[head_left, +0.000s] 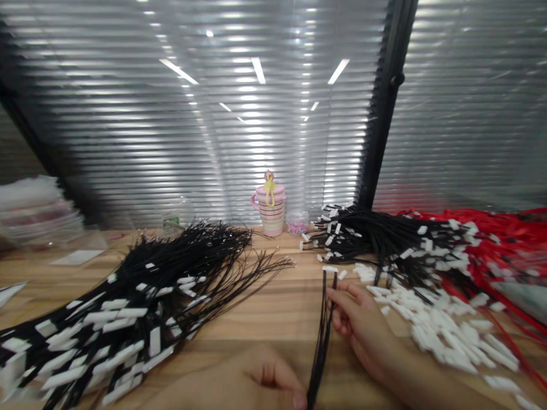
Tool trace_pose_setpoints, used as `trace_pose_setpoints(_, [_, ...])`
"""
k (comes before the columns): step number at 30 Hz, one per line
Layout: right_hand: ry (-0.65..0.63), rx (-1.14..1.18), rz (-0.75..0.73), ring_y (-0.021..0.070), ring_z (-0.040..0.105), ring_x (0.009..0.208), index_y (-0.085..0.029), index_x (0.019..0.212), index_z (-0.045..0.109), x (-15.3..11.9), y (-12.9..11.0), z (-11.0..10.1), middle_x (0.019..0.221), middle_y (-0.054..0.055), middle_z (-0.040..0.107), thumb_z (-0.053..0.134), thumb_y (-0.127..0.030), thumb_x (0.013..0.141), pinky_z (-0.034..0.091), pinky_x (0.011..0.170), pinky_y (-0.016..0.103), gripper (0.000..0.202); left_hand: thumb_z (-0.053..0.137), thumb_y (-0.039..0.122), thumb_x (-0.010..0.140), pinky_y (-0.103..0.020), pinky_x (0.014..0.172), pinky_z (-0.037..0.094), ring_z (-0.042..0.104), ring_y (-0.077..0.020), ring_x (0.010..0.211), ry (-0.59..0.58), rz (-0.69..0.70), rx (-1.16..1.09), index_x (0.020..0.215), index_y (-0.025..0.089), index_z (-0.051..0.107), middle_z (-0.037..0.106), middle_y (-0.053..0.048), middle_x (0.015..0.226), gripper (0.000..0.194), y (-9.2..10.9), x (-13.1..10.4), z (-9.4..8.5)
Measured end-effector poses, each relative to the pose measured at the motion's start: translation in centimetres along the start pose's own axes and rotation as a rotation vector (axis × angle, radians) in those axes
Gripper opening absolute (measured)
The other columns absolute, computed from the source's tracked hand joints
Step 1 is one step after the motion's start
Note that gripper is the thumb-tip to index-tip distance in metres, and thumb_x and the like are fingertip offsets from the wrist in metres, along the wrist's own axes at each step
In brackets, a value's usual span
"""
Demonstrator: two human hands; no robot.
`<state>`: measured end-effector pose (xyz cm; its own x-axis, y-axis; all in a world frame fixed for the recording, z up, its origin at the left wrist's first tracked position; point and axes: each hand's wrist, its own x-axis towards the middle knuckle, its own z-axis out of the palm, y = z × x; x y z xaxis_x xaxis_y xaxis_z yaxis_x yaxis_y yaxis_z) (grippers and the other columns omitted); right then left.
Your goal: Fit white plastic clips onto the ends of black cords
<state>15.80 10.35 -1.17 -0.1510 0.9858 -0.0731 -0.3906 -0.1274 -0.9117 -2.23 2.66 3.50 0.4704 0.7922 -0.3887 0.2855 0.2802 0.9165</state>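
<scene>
A black cord (319,347) runs up the middle of the table as several strands, with a white connector piece (330,269) at its far end. The fingers of my right hand (356,313) are closed in a pinch on the cord just below that white piece. At the lower edge of the view my left hand (267,376) grips the near part of the same cord, its thumb and finger partly cut off by the frame. To the right of my right hand lies a loose pile of small white pieces (444,324).
A large bundle of black cords with white ends (171,262) spreads over the left side. Another black bundle (376,228) and red cords (504,233) lie at right. A striped pink cup (272,216) and a small clear jar (297,223) stand before the blinds (256,114).
</scene>
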Motion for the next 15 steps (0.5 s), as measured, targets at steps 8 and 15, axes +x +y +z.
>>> trace_pose_setpoints(8, [-0.150, -0.177, -0.093, 0.0023, 0.040, 0.043, -0.013, 0.086, 0.051, -0.5, 0.2, 0.4, 0.062, -0.004, 0.045, 0.062, -0.033, 0.071, 0.027, 0.037, 0.013, 0.028, 0.047, 0.052, 0.074, -0.018, 0.038, 0.017, 0.026, -0.0057, 0.039, 0.247, -0.012, 0.094, 0.078, 0.012, 0.056, 0.033, 0.007, 0.044, 0.041, -0.8, 2.2, 1.1])
trace_pose_setpoints(15, [-0.222, -0.311, -0.058, 0.0050, 0.043, 0.038, -0.013, 0.078, 0.046, -0.9, 0.4, 0.6, 0.050, -0.005, 0.046, 0.057, -0.034, 0.073, 0.030, 0.035, 0.014, 0.024, 0.056, 0.042, 0.071, -0.018, 0.050, 0.029, 0.037, -0.0075, 0.056, 0.314, 0.158, 0.232, 0.089, 0.011, 0.059, 0.043, 0.003, 0.062, 0.036, -1.4, 2.4, 1.0])
